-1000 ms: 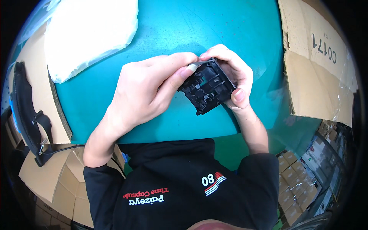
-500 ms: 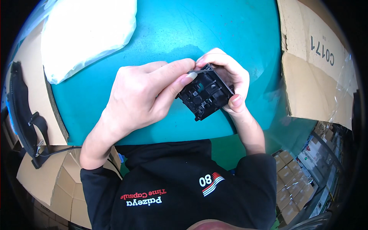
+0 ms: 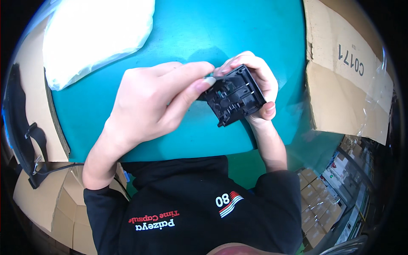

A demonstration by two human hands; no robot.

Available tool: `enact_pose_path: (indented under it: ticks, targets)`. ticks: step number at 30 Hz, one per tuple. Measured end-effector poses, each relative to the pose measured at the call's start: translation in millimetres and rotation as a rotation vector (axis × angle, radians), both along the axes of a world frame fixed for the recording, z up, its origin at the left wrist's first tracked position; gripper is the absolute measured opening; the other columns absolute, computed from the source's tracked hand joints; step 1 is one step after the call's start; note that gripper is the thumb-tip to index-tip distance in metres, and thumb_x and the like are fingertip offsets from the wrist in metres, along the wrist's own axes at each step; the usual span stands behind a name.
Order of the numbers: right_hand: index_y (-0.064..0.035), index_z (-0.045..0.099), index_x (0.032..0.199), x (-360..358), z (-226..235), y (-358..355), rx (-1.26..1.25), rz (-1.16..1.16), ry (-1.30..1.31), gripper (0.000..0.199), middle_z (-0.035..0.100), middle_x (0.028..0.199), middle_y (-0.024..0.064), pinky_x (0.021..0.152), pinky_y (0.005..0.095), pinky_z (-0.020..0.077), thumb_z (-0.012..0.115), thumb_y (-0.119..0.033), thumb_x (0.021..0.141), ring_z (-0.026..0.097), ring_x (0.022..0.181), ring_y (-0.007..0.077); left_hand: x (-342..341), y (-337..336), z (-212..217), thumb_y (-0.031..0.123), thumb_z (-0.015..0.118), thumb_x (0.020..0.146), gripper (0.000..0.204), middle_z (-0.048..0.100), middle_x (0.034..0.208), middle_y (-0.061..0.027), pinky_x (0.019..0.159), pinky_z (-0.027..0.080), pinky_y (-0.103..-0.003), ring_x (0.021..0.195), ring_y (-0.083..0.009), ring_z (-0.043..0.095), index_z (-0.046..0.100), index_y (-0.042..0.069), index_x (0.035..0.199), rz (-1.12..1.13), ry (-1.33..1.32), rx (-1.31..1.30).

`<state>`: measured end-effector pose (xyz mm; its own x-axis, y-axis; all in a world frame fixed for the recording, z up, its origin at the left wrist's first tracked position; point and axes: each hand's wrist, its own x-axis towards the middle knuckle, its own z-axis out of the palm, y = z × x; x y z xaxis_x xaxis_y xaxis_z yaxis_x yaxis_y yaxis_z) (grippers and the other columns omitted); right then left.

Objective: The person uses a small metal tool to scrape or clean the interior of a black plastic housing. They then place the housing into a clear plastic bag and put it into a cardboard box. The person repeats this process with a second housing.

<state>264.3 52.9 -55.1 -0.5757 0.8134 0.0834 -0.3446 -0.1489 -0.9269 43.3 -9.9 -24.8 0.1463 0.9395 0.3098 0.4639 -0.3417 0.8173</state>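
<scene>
A black plastic housing [image 3: 236, 97] is tilted above the green tabletop, its open side with ribs, posts and small recesses showing. My right hand [image 3: 262, 75] grips it from the far right side, the thumb at its right corner and the other fingers behind it. Thumb and forefinger of my left hand [image 3: 157, 100] are pinched together at the housing's upper left edge. A thin dark sliver shows by those fingertips; what it is, or whether it belongs to the housing, I cannot make out.
A white plastic bag [image 3: 97, 38] lies at the far left of the green table [image 3: 199, 142]. Cardboard flaps stand along the left [image 3: 32, 97] and right [image 3: 340, 85] sides. A black strap [image 3: 21, 123] hangs over the left one. Stacked cartons [image 3: 314, 204] are at lower right.
The housing has turned slightly in my right hand, showing more of its inner face. My left fingertips stay pinched at its upper left edge. The whole view has shifted a little.
</scene>
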Motion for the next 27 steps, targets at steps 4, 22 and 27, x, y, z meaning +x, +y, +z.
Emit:
enact_pose_path:
  ticks: [4,22,27]
  targets:
    - [0.0118,0.059,0.122,4.6,-13.8,6.2,0.288,-0.091,-0.064,0.086,0.059,0.114,0.0169,0.090,0.0386,0.0514,0.089,-0.050,0.070,0.062,0.104,0.0259,1.8,-0.8,0.5,0.002,0.070,0.087,0.025,0.055,0.063,-0.0028,0.048,0.034,-0.029,0.050,-0.0121,0.046,0.073,0.003,0.111,0.073,-0.048,0.043]
    - [0.0022,0.070,0.111,-7.2,-8.7,2.5,0.832,-0.205,-0.359,0.076,0.070,0.102,0.0124,0.079,0.0361,0.0537,0.095,-0.043,0.056,0.066,0.092,0.0267,13.5,-4.9,-7.1,-0.001,0.077,0.083,0.013,0.064,0.067,0.0012,0.043,0.027,-0.021,0.048,-0.0009,0.040,0.074,0.002,0.095,0.105,-0.209,-0.056]
    - [0.0019,0.070,0.111,-6.3,-10.9,1.7,0.793,-0.205,-0.358,0.077,0.070,0.104,0.0127,0.080,0.0364,0.0532,0.094,-0.045,0.056,0.065,0.093,0.0268,13.8,-8.3,-2.9,-0.003,0.073,0.086,0.011,0.061,0.065,0.0049,0.044,0.024,-0.020,0.049,0.0017,0.036,0.073,0.002,0.096,0.114,-0.248,-0.146]
